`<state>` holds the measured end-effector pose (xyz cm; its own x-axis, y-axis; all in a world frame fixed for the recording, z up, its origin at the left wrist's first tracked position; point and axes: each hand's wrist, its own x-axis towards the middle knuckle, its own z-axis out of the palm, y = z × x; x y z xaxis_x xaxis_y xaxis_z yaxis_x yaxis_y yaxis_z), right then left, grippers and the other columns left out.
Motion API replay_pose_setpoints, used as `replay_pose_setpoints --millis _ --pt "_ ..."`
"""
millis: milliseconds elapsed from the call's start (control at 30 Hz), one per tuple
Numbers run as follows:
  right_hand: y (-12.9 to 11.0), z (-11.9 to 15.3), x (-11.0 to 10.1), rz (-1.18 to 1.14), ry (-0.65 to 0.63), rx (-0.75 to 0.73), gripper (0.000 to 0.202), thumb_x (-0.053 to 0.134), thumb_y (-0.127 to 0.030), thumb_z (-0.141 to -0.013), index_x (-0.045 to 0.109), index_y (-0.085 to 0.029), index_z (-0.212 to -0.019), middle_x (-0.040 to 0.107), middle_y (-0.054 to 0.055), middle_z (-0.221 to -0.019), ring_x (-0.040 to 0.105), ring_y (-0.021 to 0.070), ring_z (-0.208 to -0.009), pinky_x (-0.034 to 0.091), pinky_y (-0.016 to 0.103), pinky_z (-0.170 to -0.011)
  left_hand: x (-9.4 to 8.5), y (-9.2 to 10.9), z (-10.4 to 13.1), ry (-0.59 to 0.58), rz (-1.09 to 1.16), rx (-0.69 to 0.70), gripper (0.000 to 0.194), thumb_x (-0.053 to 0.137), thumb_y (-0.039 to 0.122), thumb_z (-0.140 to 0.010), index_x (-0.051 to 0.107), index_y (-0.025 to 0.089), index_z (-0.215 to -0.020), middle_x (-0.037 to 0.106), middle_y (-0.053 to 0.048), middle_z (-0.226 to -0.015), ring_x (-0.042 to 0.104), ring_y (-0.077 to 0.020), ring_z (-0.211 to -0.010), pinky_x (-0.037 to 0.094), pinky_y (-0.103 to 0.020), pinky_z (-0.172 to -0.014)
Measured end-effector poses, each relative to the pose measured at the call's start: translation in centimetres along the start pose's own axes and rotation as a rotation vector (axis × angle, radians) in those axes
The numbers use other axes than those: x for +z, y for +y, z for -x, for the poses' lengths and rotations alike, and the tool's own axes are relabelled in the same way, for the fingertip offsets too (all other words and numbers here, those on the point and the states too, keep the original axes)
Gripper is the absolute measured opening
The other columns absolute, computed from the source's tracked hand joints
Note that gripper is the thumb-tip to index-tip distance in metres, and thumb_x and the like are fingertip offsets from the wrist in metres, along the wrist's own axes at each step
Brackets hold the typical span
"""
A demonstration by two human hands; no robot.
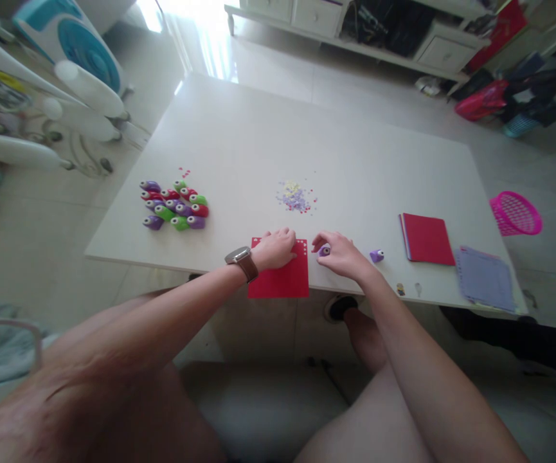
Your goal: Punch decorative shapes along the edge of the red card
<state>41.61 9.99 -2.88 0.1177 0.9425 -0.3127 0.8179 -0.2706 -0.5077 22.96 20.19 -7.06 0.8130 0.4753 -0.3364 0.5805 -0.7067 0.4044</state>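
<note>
A red sheet of paper [280, 284] lies at the table's front edge, its lower part overhanging. Small holes run along its top and upper right side. Across its upper part rests my left hand [278, 248], fingers stretched out and flat on the paper. Just right of the sheet, my right hand [342, 256] is closed around a small purple craft punch [324, 251], partly hidden by the fingers. Another purple punch [376, 256] stands on the table farther right.
Several purple, red and green punches [176, 206] cluster at left. Paper confetti [295, 196] is heaped mid-table. At right lie a stack of red paper [428, 239], lilac sheets [486, 278] and two tiny items near the edge. A pink basket [516, 213] stands beyond the right edge.
</note>
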Motion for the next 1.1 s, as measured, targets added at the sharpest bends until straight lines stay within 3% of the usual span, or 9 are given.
replay_pose_setpoints --millis 167,300,367,533,700,800,967,1100 --pt "0.1 -0.2 0.4 -0.003 -0.039 0.033 0.032 0.065 -0.008 -0.073 0.069 -0.024 -0.100 0.080 0.003 -0.104 0.071 0.0263 -0.106 0.050 0.042 -0.100 0.0 0.1 0.0 -0.006 -0.010 -0.002 0.024 0.054 0.029 -0.101 0.058 0.015 -0.120 0.064 -0.020 -0.132 0.063 -0.0355 -0.127 0.050 -0.053 -0.106" --pt "0.5 -0.6 0.7 -0.067 0.103 0.000 0.055 0.068 -0.016 -0.076 0.064 -0.024 -0.130 0.070 0.011 -0.139 0.062 0.0323 -0.131 0.048 0.050 -0.113 0.3 -0.1 -0.2 0.011 -0.015 0.000 0.026 0.055 0.029 -0.100 0.058 0.015 -0.121 0.064 -0.019 -0.132 0.063 -0.0355 -0.127 0.051 -0.054 -0.105" --pt "0.7 -0.7 0.7 -0.080 0.145 -0.022 0.060 0.068 -0.019 -0.078 0.061 -0.023 -0.137 0.066 0.013 -0.146 0.058 0.0335 -0.137 0.046 0.052 -0.117 0.5 -0.2 -0.3 0.017 -0.015 0.002 0.026 0.055 0.029 -0.100 0.058 0.015 -0.122 0.064 -0.019 -0.132 0.063 -0.0352 -0.127 0.051 -0.053 -0.104" --pt "1.6 -0.6 0.8 0.069 0.089 -0.033 0.044 0.068 -0.016 -0.076 0.067 -0.021 -0.120 0.071 0.012 -0.128 0.064 0.0332 -0.122 0.051 0.048 -0.107 0.5 -0.2 -0.3 0.018 -0.011 0.007 0.025 0.056 0.030 -0.100 0.058 0.015 -0.120 0.064 -0.018 -0.130 0.064 -0.0351 -0.125 0.051 -0.052 -0.104" --pt "2.6 -0.3 1.1 0.188 0.053 -0.046 0.035 0.059 -0.003 -0.075 0.067 -0.019 -0.105 0.071 0.011 -0.110 0.066 0.0263 -0.103 0.051 0.036 -0.095 0.4 -0.2 -0.3 0.014 0.012 0.000 0.022 0.058 0.028 -0.099 0.058 0.016 -0.117 0.064 -0.018 -0.132 0.062 -0.0353 -0.127 0.050 -0.053 -0.104" --pt "2.5 -0.4 1.0 0.177 0.066 -0.051 0.027 0.057 -0.004 -0.078 0.064 -0.021 -0.098 0.071 0.009 -0.100 0.065 0.0236 -0.093 0.050 0.033 -0.086 0.2 0.0 -0.2 0.049 0.044 0.011 0.019 0.057 0.025 -0.098 0.058 0.017 -0.114 0.065 -0.017 -0.130 0.062 -0.0352 -0.127 0.049 -0.054 -0.105" --pt "1.4 -0.5 0.9 -0.020 0.162 -0.063 0.025 0.062 -0.008 -0.077 0.060 -0.023 -0.097 0.070 0.005 -0.093 0.066 0.0215 -0.085 0.050 0.032 -0.078 -0.6 0.9 0.1 0.180 0.199 0.077 0.019 0.059 0.022 -0.094 0.058 0.020 -0.112 0.067 -0.011 -0.121 0.065 -0.0311 -0.117 0.047 -0.052 -0.104" --pt "0.1 -0.4 0.9 -0.303 0.161 -0.075 0.022 0.072 -0.021 -0.079 0.060 -0.024 -0.097 0.072 0.002 -0.091 0.070 0.0206 -0.082 0.055 0.032 -0.076 -1.3 1.7 0.5 0.224 0.439 0.251 0.027 0.066 0.017 -0.085 0.057 0.021 -0.109 0.069 -0.009 -0.115 0.067 -0.0256 -0.104 0.053 -0.039 -0.089"
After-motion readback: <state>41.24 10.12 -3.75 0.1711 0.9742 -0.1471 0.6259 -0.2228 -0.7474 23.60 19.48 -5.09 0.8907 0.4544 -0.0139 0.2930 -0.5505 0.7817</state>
